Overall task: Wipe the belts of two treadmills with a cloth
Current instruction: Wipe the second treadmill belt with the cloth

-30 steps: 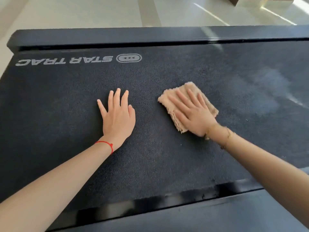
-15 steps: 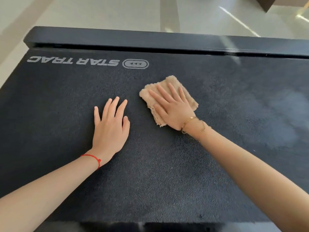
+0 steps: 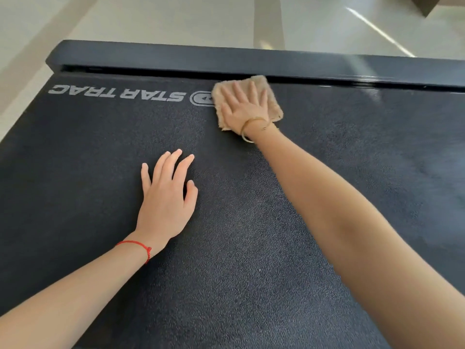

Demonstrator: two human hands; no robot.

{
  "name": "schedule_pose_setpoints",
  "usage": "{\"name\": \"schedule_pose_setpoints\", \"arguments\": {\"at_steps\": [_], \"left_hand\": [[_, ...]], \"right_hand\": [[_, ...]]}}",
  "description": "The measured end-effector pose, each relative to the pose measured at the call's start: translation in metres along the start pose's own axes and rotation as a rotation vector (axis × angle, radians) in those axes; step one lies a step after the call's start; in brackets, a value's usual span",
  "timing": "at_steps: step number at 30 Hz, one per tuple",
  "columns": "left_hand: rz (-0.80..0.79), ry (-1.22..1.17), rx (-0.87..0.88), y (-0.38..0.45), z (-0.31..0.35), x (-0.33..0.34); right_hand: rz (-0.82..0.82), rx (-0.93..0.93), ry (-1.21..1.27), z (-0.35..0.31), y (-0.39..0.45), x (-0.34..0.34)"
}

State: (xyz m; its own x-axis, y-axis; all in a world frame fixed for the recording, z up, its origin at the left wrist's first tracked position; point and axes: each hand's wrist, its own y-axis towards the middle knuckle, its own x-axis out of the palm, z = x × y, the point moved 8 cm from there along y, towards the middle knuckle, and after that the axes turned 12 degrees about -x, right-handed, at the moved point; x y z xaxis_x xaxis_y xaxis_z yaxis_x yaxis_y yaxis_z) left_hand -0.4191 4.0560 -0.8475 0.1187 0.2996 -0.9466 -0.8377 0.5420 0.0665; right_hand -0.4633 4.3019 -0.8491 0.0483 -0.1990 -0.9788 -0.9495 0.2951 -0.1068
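At the far left of the dark textured treadmill belt [image 3: 251, 248], white lettering reading STAR TRAC [image 3: 117, 93] appears upside down from the wearer's side, followed by an oval logo [image 3: 201, 99] just right of it.

Left arm: enters from the near left corner, forearm angled toward the centre. A red string bracelet [image 3: 137, 245] circles the wrist. The left hand [image 3: 166, 200] lies palm down on the belt, fingers straight and slightly spread, thumb out to the right; it holds nothing and rests flat on the surface.

Cloth: a tan, fuzzy cloth [image 3: 270, 96] sits at the far edge of the belt, its far corner reaching the dark side rail [image 3: 327, 65]; its left edge overlaps the oval logo.

Right arm: extends from the near right corner diagonally toward the far centre, nearly straight. A gold bangle [image 3: 251, 127] sits at the wrist. The right hand [image 3: 242, 107] presses flat on the cloth, fingers extended and fanned apart, not curled around it.

Beyond the rail, pale glossy floor [image 3: 176, 18] shows streaks of reflected light at the far right.
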Motion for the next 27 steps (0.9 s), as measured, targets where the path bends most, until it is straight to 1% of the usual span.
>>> {"name": "schedule_pose_setpoints", "arguments": {"at_steps": [2,3,5,7,9,10,12,15,19,22,25,27], "left_hand": [[-0.005,-0.004,0.007,0.001,-0.001,0.000],[-0.007,-0.005,0.011,0.001,-0.001,0.000],[-0.013,-0.006,0.018,0.000,-0.001,-0.001],[-0.013,-0.004,0.019,0.000,0.000,-0.002],[-0.011,-0.013,0.017,-0.001,0.000,-0.002],[-0.011,-0.020,0.015,0.000,0.001,-0.003],[-0.009,-0.028,0.011,-0.001,0.002,-0.003],[0.003,-0.035,0.010,-0.002,0.003,-0.004],[0.021,-0.032,0.013,-0.004,0.003,-0.005],[0.028,-0.029,0.018,-0.005,0.004,-0.005],[0.048,-0.027,0.031,-0.006,0.004,-0.007],[0.054,-0.027,0.037,-0.006,0.004,-0.007]], "right_hand": [[-0.004,-0.120,-0.014,-0.030,-0.008,0.008],[0.000,-0.166,-0.016,-0.033,-0.015,0.010],[0.015,-0.194,-0.013,-0.015,-0.035,0.010],[0.038,-0.105,-0.022,0.028,-0.054,0.005],[0.037,0.050,-0.012,0.076,-0.075,0.000],[0.032,0.108,0.000,0.092,-0.086,-0.003],[0.017,0.139,0.010,0.098,-0.106,-0.002],[0.018,0.036,-0.010,0.061,-0.142,0.009],[0.019,-0.185,-0.035,-0.018,-0.211,0.027],[-0.012,-0.340,-0.043,-0.067,-0.263,0.041],[-0.015,-0.411,-0.063,-0.075,-0.292,0.047],[-0.006,-0.384,-0.059,-0.060,-0.288,0.043]]}}
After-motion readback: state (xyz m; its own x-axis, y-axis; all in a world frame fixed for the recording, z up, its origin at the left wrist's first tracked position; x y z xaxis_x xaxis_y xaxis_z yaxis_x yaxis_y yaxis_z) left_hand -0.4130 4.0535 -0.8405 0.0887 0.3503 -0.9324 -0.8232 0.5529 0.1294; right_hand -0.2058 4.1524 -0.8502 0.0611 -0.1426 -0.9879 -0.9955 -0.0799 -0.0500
